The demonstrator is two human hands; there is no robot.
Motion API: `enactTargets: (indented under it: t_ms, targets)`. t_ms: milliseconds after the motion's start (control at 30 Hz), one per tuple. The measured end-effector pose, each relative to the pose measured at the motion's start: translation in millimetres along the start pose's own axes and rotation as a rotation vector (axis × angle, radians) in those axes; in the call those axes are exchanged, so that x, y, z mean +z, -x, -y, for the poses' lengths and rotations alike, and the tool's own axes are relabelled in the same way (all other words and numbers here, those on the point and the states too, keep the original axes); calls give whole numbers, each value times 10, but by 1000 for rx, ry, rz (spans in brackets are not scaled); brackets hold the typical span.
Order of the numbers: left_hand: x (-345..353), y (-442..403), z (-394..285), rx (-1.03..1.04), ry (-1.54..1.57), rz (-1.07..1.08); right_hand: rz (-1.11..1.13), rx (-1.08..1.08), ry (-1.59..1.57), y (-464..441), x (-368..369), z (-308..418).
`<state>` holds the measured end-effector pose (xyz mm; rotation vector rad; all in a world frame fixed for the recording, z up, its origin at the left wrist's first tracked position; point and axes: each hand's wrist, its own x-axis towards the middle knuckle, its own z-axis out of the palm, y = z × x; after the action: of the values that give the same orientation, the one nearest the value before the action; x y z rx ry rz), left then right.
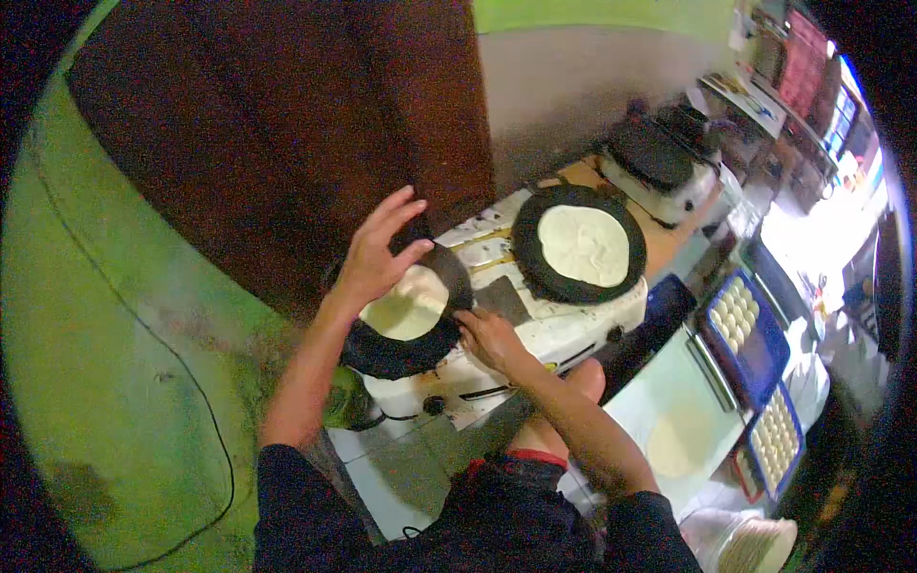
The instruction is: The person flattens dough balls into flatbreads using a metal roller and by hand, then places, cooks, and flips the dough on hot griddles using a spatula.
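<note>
On a white two-burner stove sit two round black pans. In the left pan lies a pale flat dough round, partly shaded. My left hand is over this pan's upper left part, fingers spread and holding nothing. At the pan's right edge is my right hand, fingers bent together near the rim; what they grip, if anything, is too small to tell. The right pan holds another pale flat round with an uneven, bubbled surface. Neither hand is near it.
Right of the stove, a pale board bears a flat dough round. Beyond it are blue trays of small dough balls and a stack of flat rounds. Another dark-topped appliance stands behind. A cable hangs along the green wall.
</note>
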<state>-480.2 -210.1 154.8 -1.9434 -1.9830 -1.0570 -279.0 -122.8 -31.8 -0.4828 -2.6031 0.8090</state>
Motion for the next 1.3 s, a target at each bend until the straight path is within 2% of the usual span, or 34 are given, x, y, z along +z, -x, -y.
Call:
enactTargets:
  t_ms: [100, 167, 200, 233, 300, 367, 400, 433, 500, 600, 700, 733, 800, 967, 1067, 1167, 1200, 1300]
  targets:
    - [313, -22, -190, -41, 83, -218, -124, 68, -128, 957, -527, -11]
    - [912, -27, -239, -185, 428, -297, -364, 64, -47, 1849, -703, -232]
    - [1165, -18, -420, -256, 497, -252, -165, 523, -94, 2404, -939, -128]
    - [1458, 2, -649, -318, 568, -190, -463, 411, 29, 2891, -1092, -39]
    - [2046, 60, -1057, -128, 540, -22, -617, 668, 47, 3943, -1290, 241]
    - [2764, 223, -1557, -324, 809, 244, -731, 1027, 121, 4964, -1301, 580]
    - [2963, 301, -1911, -252, 830, 346, -785, 1051, 422, 5430, -1220, 728]
    - [3124, 404, -2259, -176, 847, 452, -980, 1125, 401, 5656, -1252, 1028]
    - [3595, 646, -2840, -37, 795, 705, -1155, 1397, 462, 6274, -1095, 1356]
    - [4031, 1106, -3587, 180, 818, 968, -1267, 1772, 489, 6875, -692, 1648]
    - [4039, 1447, -4207, 295, 917, 1164, -1391, 1826, 505, 7346, -47, 1632]
    - [4054, 1517, -4333, 376, 851, 1200, -1353, 1893, 485, 7399, 81, 1635]
    - [4110, 1608, -4469, 532, 718, 1254, -1484, 1884, 207, 7447, 229, 1652]
    - [4235, 1717, -4376, 554, 683, 1284, -1863, 1661, -551, 7599, 467, 1538]
    - [4201, 1750, -4207, 491, 650, 1323, -1853, 1708, -433, 7910, 932, 1142]
    - [4160, 1749, -4026, 410, 656, 1345, -1591, 1900, 106, 8005, 1252, 1011]
    - [4158, 1734, -3976, 399, 618, 1346, -1656, 1923, 101, 8014, 1254, 1022]
    - [4160, 1701, -3812, 403, 577, 1283, -1467, 2039, 218, 8050, 1274, 1062]
